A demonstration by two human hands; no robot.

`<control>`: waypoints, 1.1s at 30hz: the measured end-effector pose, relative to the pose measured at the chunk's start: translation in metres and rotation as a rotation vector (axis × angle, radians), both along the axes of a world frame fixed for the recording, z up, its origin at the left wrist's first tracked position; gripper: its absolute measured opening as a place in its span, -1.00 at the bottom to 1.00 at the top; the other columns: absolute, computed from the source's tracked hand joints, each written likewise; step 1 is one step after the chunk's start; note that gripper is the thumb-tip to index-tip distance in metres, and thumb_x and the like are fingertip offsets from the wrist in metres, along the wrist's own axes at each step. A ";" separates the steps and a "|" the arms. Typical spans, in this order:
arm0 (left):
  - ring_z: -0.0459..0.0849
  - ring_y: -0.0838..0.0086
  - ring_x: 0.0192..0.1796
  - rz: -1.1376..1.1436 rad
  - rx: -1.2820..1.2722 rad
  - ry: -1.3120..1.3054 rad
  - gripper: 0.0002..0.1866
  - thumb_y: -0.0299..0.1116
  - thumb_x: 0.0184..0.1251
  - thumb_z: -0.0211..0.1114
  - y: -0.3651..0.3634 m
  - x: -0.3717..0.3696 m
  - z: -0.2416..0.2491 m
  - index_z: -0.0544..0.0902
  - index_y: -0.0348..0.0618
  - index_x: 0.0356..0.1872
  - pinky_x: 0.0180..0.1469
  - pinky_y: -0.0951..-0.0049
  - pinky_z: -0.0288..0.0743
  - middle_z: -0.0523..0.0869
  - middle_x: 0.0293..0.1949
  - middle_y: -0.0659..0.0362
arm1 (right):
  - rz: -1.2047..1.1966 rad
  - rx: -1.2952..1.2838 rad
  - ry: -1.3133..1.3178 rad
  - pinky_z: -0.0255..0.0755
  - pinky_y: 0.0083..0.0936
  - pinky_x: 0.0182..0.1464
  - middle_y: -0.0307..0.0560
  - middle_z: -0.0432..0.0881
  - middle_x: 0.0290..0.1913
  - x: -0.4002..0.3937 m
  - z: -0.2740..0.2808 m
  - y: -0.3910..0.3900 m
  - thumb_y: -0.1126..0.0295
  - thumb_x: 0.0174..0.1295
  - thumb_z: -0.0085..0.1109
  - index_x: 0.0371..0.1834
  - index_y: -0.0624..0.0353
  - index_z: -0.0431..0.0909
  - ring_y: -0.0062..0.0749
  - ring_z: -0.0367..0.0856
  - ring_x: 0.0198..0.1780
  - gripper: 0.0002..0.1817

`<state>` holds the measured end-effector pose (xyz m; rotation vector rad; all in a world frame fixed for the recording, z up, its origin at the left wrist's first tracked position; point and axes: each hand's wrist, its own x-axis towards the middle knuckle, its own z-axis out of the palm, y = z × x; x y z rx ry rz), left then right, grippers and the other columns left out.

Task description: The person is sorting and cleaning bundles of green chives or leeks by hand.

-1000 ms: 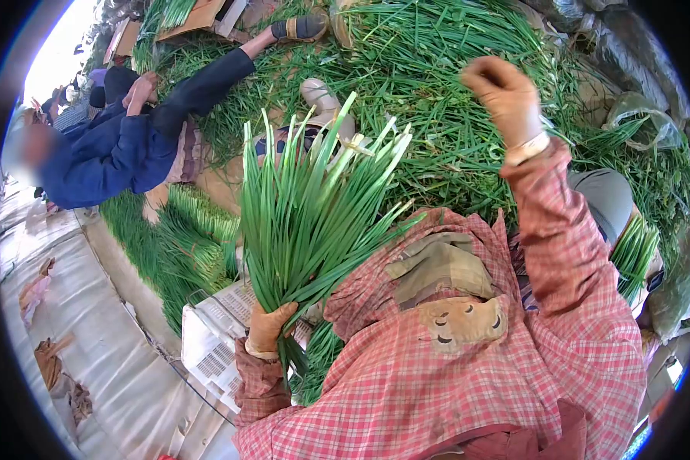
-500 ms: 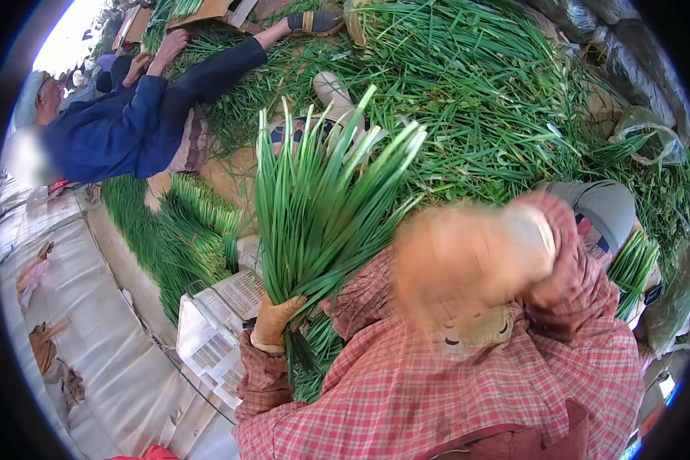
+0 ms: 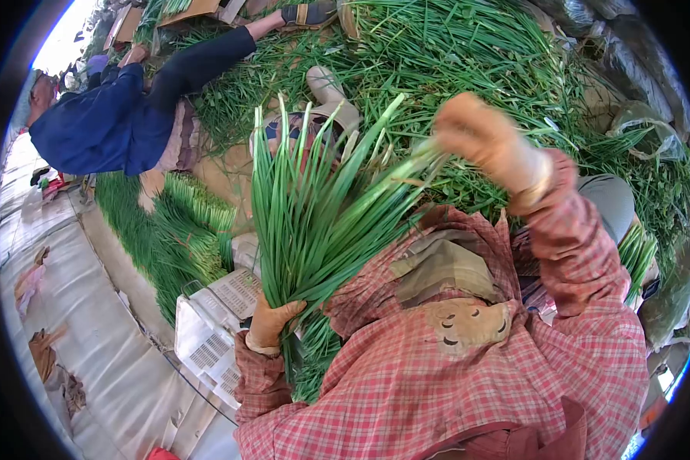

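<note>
A large bunch of long green stalks point(image 3: 307, 215) fans out with its pale ends upward. My left hand point(image 3: 271, 322), in an orange-tan glove, is wrapped round the lower part of the bunch. At the bunch's upper right, my right hand point(image 3: 479, 138), gloved alike and blurred by motion, has its fingers closed at the pale tips of several stalks. How firmly those tips are held is hard to tell.
Loose green stalks point(image 3: 468, 69) cover the ground ahead. Tied bundles point(image 3: 188, 230) lie at the left, near a white plastic crate point(image 3: 207, 345). A person in dark blue point(image 3: 103, 126) sits at the upper left. A clear plastic bag point(image 3: 644, 126) lies at the right.
My right hand has moved from in front of my chest up to the stalk tips. My left hand keeps its hold. The other person has leaned further left.
</note>
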<state>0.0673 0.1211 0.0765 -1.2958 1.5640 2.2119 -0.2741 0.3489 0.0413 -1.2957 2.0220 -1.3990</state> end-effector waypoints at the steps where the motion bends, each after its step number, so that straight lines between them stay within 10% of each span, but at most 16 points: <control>1: 0.58 0.44 -0.13 -0.007 -0.005 -0.033 -0.47 -0.52 -0.05 0.40 -0.003 0.003 0.000 0.43 -0.29 0.02 -0.07 0.47 0.46 0.60 -0.12 0.14 | -0.192 -0.053 -0.430 0.36 -0.56 -0.20 -0.11 0.46 -0.34 -0.014 -0.008 0.019 0.32 0.20 0.08 -0.23 0.27 0.47 -0.42 0.46 -0.28 -0.78; 2: 0.58 0.45 -0.16 -0.016 -0.013 -0.066 -0.48 -0.52 -0.04 0.40 -0.005 0.006 0.000 0.44 -0.29 0.01 -0.10 0.48 0.47 0.61 -0.14 0.14 | -0.387 0.033 -0.346 0.36 -0.53 -0.20 -0.09 0.49 -0.35 -0.040 -0.018 0.039 0.31 0.21 0.07 -0.26 0.27 0.48 -0.42 0.46 -0.28 -0.78; 4: 0.58 0.48 -0.19 -0.072 -0.075 -0.117 -0.50 -0.52 -0.04 0.40 -0.003 0.001 0.009 0.45 -0.29 0.00 -0.13 0.50 0.47 0.62 -0.16 0.15 | -0.585 1.049 0.536 0.38 -0.33 -0.11 -0.11 0.58 -0.25 -0.085 -0.025 0.066 0.22 0.07 0.18 -0.28 0.11 0.55 -0.24 0.51 -0.16 -0.77; 6: 0.58 0.50 -0.20 -0.105 -0.134 -0.118 -0.51 -0.52 -0.03 0.40 -0.002 -0.006 0.014 0.46 -0.30 -0.01 -0.15 0.51 0.48 0.63 -0.17 0.15 | -0.494 1.105 0.644 0.38 -0.26 -0.06 -0.13 0.59 -0.21 -0.077 -0.017 0.052 0.20 -0.01 0.23 -0.27 0.04 0.57 -0.18 0.51 -0.11 -0.74; 8: 0.58 0.50 -0.19 -0.110 -0.180 -0.087 -0.51 -0.53 -0.03 0.40 0.000 -0.009 0.016 0.46 -0.30 -0.01 -0.13 0.51 0.47 0.63 -0.17 0.16 | -0.386 0.367 0.777 0.39 -0.25 -0.06 -0.13 0.60 -0.20 -0.051 -0.010 0.003 0.20 -0.05 0.25 -0.26 0.01 0.58 -0.20 0.51 -0.08 -0.72; 12: 0.58 0.50 -0.19 -0.134 -0.172 -0.078 -0.53 -0.55 -0.02 0.38 0.000 -0.013 0.021 0.47 -0.30 -0.02 -0.13 0.51 0.47 0.62 -0.16 0.16 | 0.342 0.261 0.168 0.34 -0.30 -0.07 -0.14 0.60 -0.28 0.002 -0.003 -0.081 0.17 -0.01 0.21 -0.35 0.03 0.59 -0.22 0.51 -0.13 -0.77; 16: 0.57 0.51 -0.17 -0.185 -0.144 -0.181 -0.54 -0.57 0.00 0.36 -0.006 -0.008 0.023 0.47 -0.30 -0.01 -0.12 0.51 0.47 0.62 -0.15 0.15 | 0.337 -0.040 0.287 0.36 -0.27 -0.25 -0.10 0.54 -0.41 -0.010 -0.024 -0.065 0.34 -0.05 0.23 -0.40 0.15 0.54 -0.14 0.47 -0.31 -0.82; 20: 0.57 0.51 -0.15 -0.219 -0.136 -0.234 -0.54 -0.58 0.00 0.36 -0.008 -0.006 0.021 0.46 -0.30 0.00 -0.10 0.51 0.46 0.62 -0.15 0.15 | -0.440 1.236 0.654 0.43 -0.26 -0.19 -0.06 0.58 -0.37 -0.092 -0.032 0.014 0.33 0.08 0.10 -0.35 0.07 0.57 -0.24 0.56 -0.20 -0.88; 23: 0.58 0.50 -0.15 -0.124 -0.106 -0.098 -0.53 -0.57 -0.01 0.37 -0.001 -0.013 0.021 0.46 -0.31 0.00 -0.10 0.51 0.46 0.62 -0.14 0.15 | -0.376 0.770 0.915 0.42 -0.28 -0.14 -0.13 0.59 -0.24 -0.071 -0.022 0.030 0.29 -0.02 0.19 -0.27 0.02 0.60 -0.24 0.53 -0.14 -0.78; 26: 0.58 0.49 -0.13 -0.183 -0.115 -0.117 -0.53 -0.57 -0.01 0.37 -0.003 -0.018 0.025 0.46 -0.31 -0.01 -0.07 0.49 0.46 0.62 -0.13 0.13 | 0.134 0.007 0.403 0.40 -0.27 -0.05 -0.06 0.55 -0.13 0.008 0.008 -0.049 0.23 -0.15 0.27 -0.22 0.03 0.58 -0.13 0.50 -0.07 -0.65; 30: 0.56 0.57 -0.27 -0.136 -0.050 -0.132 -0.55 -0.56 -0.01 0.38 0.002 -0.029 0.035 0.48 -0.29 -0.02 -0.25 0.57 0.44 0.63 -0.21 0.20 | 0.556 -0.123 0.454 0.28 -0.33 -0.16 -0.26 0.50 -0.15 0.081 -0.003 -0.091 0.23 -0.05 0.18 -0.30 -0.05 0.49 -0.24 0.48 -0.16 -0.78; 33: 0.49 0.67 -0.45 -0.206 -0.018 -0.197 -0.57 -0.53 -0.02 0.39 -0.009 -0.018 0.029 0.50 -0.27 -0.05 -0.47 0.65 0.33 0.62 -0.33 0.26 | 0.364 -0.050 -0.326 0.32 -0.53 -0.38 -0.33 0.54 -0.40 0.055 -0.016 -0.064 0.28 0.10 0.14 -0.29 -0.04 0.49 -0.47 0.51 -0.40 -0.87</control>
